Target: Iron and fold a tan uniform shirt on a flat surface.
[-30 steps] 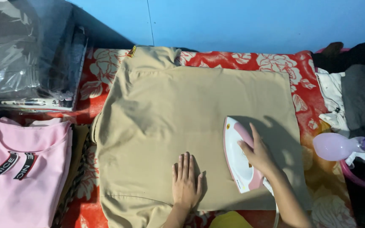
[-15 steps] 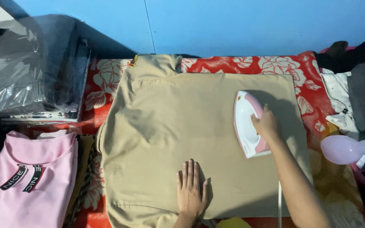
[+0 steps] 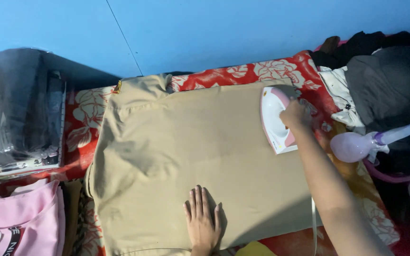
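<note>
The right hand [image 3: 294, 115] is clenched around the handle of a white and pink iron [image 3: 276, 119], which sits flat on the beige shirt [image 3: 191, 156] near the garment's far right corner. The left hand [image 3: 202, 222] is released, fingers straight and slightly spread, palm pressed flat on the shirt close to its near edge. The shirt lies spread over a red floral cloth [image 3: 79, 123] covering the counter. Just past the right edge lies a lilac spray bottle [image 3: 361, 144], beside a heap of dark clothes [image 3: 385, 85]. At the near left corner lies a pink garment [image 3: 20, 223]; clear plastic packages [image 3: 15, 118] sit along the left edge.
</note>
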